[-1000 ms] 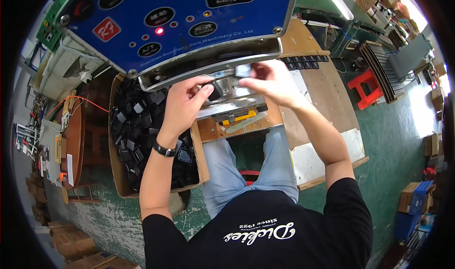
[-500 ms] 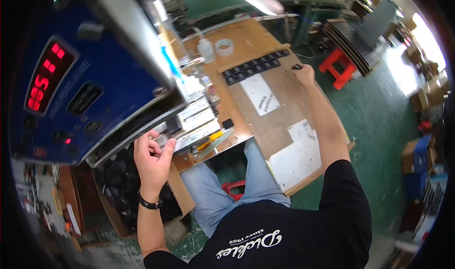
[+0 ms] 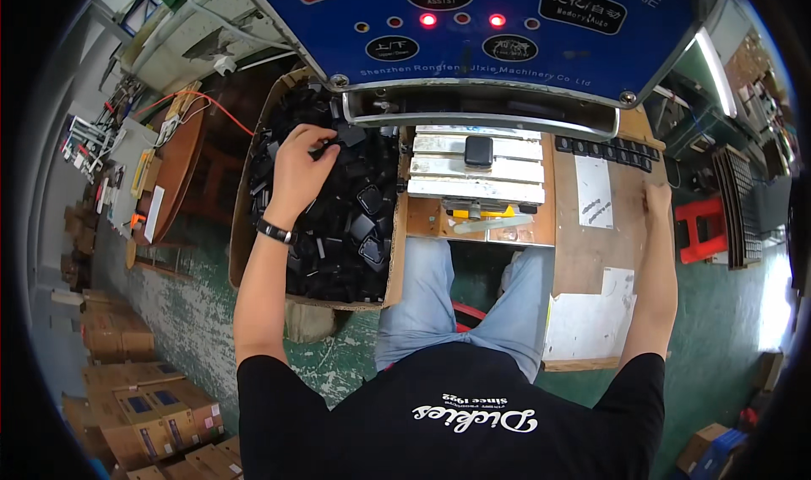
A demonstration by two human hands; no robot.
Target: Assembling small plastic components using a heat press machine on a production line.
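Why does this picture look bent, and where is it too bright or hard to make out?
In the head view, the fisheye lens bows straight edges toward the rim; in that head view, glare whitens the floor at far right, the lamp shines white, and dark parts blend together beneath the left fingers.

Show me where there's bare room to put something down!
The brown board is bare between the paper with writing and the white sheet. The slotted metal bed has room on both sides of its black piece. It's crowded under the left hand, where black parts fill the cardboard box.
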